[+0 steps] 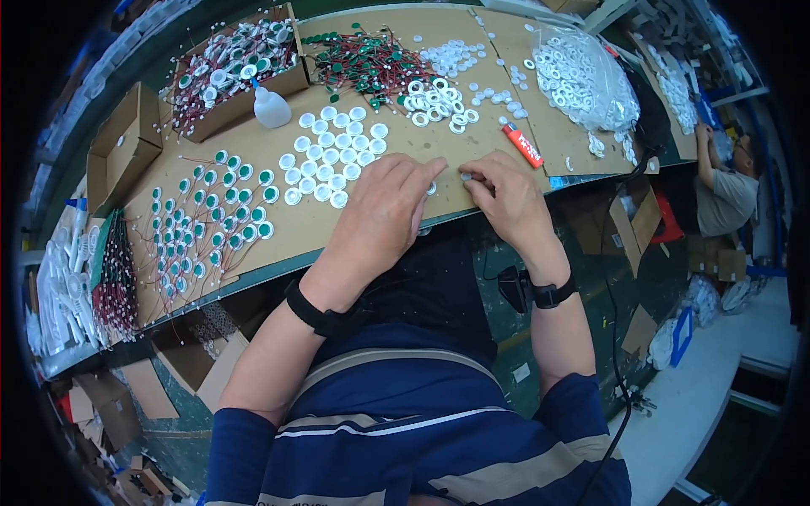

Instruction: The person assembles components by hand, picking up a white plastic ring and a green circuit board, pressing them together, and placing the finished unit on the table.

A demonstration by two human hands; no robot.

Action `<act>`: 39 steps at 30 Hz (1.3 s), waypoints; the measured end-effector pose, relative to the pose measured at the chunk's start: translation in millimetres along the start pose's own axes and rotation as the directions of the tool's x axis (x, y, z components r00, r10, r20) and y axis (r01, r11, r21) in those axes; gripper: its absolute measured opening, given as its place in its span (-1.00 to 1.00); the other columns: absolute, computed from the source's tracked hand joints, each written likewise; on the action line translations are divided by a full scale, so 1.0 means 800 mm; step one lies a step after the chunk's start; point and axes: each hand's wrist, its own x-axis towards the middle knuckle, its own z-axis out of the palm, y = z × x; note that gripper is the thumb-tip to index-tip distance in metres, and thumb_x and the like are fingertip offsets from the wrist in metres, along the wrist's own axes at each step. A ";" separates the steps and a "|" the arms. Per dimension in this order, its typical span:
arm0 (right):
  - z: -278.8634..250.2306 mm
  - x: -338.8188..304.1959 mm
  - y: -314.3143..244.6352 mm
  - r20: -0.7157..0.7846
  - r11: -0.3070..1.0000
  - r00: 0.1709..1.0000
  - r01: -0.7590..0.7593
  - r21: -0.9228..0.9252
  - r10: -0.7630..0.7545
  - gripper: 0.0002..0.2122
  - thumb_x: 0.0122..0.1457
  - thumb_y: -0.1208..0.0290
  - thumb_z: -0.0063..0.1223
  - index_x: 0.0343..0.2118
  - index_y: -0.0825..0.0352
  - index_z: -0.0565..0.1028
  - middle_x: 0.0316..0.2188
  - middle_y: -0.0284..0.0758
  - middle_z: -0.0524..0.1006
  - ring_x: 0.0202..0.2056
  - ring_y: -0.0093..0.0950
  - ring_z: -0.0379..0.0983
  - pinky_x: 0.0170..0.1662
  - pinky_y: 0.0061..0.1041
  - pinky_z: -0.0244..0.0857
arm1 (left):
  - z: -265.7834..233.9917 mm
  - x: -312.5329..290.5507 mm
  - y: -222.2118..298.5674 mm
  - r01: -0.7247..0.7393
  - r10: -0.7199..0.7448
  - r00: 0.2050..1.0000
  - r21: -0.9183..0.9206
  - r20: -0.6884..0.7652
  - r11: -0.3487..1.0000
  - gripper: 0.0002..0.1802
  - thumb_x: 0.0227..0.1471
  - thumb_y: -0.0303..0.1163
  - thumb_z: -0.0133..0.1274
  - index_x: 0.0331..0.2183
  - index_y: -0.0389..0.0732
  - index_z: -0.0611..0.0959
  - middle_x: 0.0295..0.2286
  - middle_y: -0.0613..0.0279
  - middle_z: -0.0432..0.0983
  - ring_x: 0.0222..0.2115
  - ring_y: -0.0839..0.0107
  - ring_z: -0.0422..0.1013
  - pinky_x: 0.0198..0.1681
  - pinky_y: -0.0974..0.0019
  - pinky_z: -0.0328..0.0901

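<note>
My left hand (384, 211) is over the table near its front edge, fingers bent and drawn together, with whatever they grip hidden beneath. A white round piece (432, 188) shows just beyond its fingertips. To the right, my right hand (511, 202) pinches a small pale disc (466, 177) between thumb and forefinger. White round caps (329, 156) lie in loose rows beyond and left of my left hand. Farther left spread many white discs with green centres and red wires (221, 202).
A squeeze bottle (272, 108) stands beside a carton of wired parts (228, 72). Heaped green wired discs (363, 67), white rings (437, 103), a red marker-like tube (523, 145) and a bag of white rings (582, 80) lie beyond. A person (730, 181) works at far right.
</note>
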 end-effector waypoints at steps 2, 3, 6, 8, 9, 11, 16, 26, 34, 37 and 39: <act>-0.001 -0.001 -0.002 0.019 1.000 1.000 -0.020 0.010 0.019 -0.76 0.37 0.58 0.36 0.06 0.39 0.76 -0.17 -0.18 0.72 -0.16 -0.24 0.72 -0.06 -0.32 0.58 | 0.001 0.000 -0.001 -0.004 0.004 1.000 0.004 -0.005 1.000 -0.41 0.19 -0.67 0.29 0.25 -0.24 0.70 -0.09 -0.01 0.67 0.06 -0.07 0.58 0.18 -0.07 0.45; -0.001 -0.002 -0.004 0.023 1.000 1.000 -0.020 0.014 0.020 -0.76 0.37 0.58 0.36 0.06 0.39 0.76 -0.17 -0.18 0.72 -0.16 -0.24 0.72 -0.06 -0.32 0.58 | 0.001 -0.001 -0.001 -0.006 0.006 1.000 0.005 -0.007 1.000 -0.41 0.19 -0.67 0.29 0.25 -0.24 0.70 -0.09 -0.01 0.67 0.06 -0.07 0.58 0.18 -0.07 0.46; -0.002 -0.003 -0.021 -0.016 0.993 0.998 0.058 0.101 -0.057 -0.78 0.35 0.60 0.38 0.04 0.40 0.75 -0.15 -0.17 0.72 -0.15 -0.19 0.73 -0.05 -0.29 0.58 | 0.002 -0.001 0.000 0.007 -0.007 1.000 0.003 -0.010 1.000 -0.37 0.19 -0.67 0.28 0.28 -0.24 0.68 -0.07 -0.02 0.67 0.07 -0.07 0.57 0.20 -0.09 0.45; 0.008 0.001 -0.029 -0.024 0.988 0.994 0.106 0.112 -0.104 -0.78 0.35 0.60 0.38 0.03 0.41 0.75 -0.15 -0.15 0.72 -0.14 -0.16 0.73 -0.05 -0.27 0.59 | 0.001 -0.002 0.001 0.014 -0.014 1.000 0.003 -0.012 1.000 -0.36 0.19 -0.67 0.27 0.30 -0.24 0.67 -0.06 -0.03 0.67 0.07 -0.08 0.57 0.21 -0.09 0.45; 0.013 0.005 -0.032 -0.032 0.981 0.988 0.152 0.118 -0.150 -0.77 0.34 0.61 0.39 0.03 0.41 0.74 -0.15 -0.14 0.72 -0.14 -0.13 0.73 -0.05 -0.25 0.59 | 0.001 -0.001 0.000 0.010 -0.010 1.000 -0.002 -0.020 1.000 -0.34 0.19 -0.67 0.27 0.32 -0.24 0.65 -0.05 -0.04 0.67 0.09 -0.08 0.57 0.22 -0.10 0.44; 0.018 0.009 -0.036 -0.041 0.972 0.979 0.202 0.124 -0.198 -0.77 0.33 0.61 0.39 0.02 0.41 0.74 -0.14 -0.13 0.72 -0.13 -0.10 0.72 -0.05 -0.23 0.59 | 0.001 -0.001 -0.002 0.002 -0.002 0.999 -0.011 -0.037 1.000 -0.30 0.20 -0.67 0.25 0.36 -0.23 0.62 -0.02 -0.05 0.67 0.11 -0.09 0.56 0.26 -0.11 0.43; 0.025 0.010 -0.042 -0.048 0.975 0.978 0.207 0.079 -0.204 -0.76 0.32 0.60 0.41 0.03 0.38 0.74 -0.11 -0.10 0.73 -0.09 0.00 0.71 -0.03 -0.16 0.60 | 0.003 -0.001 -0.001 0.021 -0.022 0.999 -0.025 -0.034 0.999 -0.27 0.22 -0.67 0.24 0.40 -0.22 0.59 0.01 -0.07 0.67 0.16 -0.11 0.54 0.30 -0.12 0.41; 0.024 0.015 -0.042 0.042 0.980 0.982 0.177 0.093 -0.182 -0.76 0.31 0.60 0.40 0.02 0.34 0.77 -0.12 -0.11 0.72 -0.08 0.01 0.71 -0.02 -0.12 0.59 | 0.004 -0.003 -0.007 0.024 -0.025 0.999 -0.045 -0.020 0.999 -0.24 0.19 -0.70 0.27 0.40 -0.18 0.61 0.07 -0.08 0.67 0.21 -0.15 0.53 0.33 -0.12 0.41; 0.025 0.008 -0.032 0.066 0.984 0.982 0.176 0.034 -0.178 -0.79 0.32 0.61 0.38 -0.01 0.35 0.80 -0.15 -0.12 0.73 -0.10 -0.03 0.72 -0.06 -0.17 0.59 | 0.008 -0.002 -0.009 0.027 -0.028 0.999 -0.029 -0.024 0.999 -0.33 0.23 -0.63 0.25 0.36 -0.22 0.64 0.02 -0.06 0.69 0.21 -0.15 0.53 0.35 -0.15 0.38; 0.029 0.007 -0.034 0.038 0.973 0.973 0.229 0.010 -0.229 -0.78 0.32 0.62 0.37 -0.01 0.36 0.80 -0.16 -0.12 0.74 -0.13 -0.04 0.72 -0.07 -0.19 0.59 | 0.007 -0.002 -0.009 0.021 -0.022 0.999 -0.014 -0.027 1.000 -0.29 0.20 -0.65 0.27 0.37 -0.20 0.63 0.03 -0.06 0.69 0.21 -0.16 0.53 0.35 -0.15 0.39; 0.029 0.006 -0.034 0.019 0.966 0.966 0.259 -0.002 -0.259 -0.78 0.31 0.62 0.37 -0.01 0.37 0.80 -0.16 -0.12 0.74 -0.15 -0.05 0.71 -0.07 -0.20 0.59 | 0.003 -0.003 -0.007 0.019 -0.019 0.999 0.000 -0.034 1.000 -0.22 0.16 -0.68 0.31 0.39 -0.14 0.62 0.05 -0.05 0.69 0.22 -0.17 0.54 0.33 -0.15 0.41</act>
